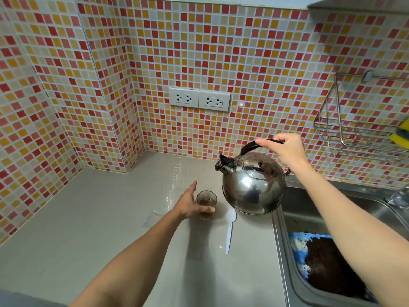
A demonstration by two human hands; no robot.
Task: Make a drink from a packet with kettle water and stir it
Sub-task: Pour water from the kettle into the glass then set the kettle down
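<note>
A small clear glass (206, 203) with brown liquid stands on the grey counter (99, 218). My left hand (190, 202) is at its left side, thumb across its front and fingers stretched out behind it. My right hand (285, 151) grips the black handle of a shiny steel kettle (252, 185), held in the air just right of the glass, spout pointing left and slightly above the glass. No water stream is visible. A white plastic spoon (230, 231) lies on the counter below the kettle. A torn clear packet (152, 218) lies left of my left wrist.
A steel sink (294, 218) lies to the right, holding a blue basin with dark grounds (325, 262). A wire rack (354, 120) with a yellow sponge hangs on the tiled wall at right. Two wall sockets (199, 99) sit above the counter. The tap (398, 196) is far right.
</note>
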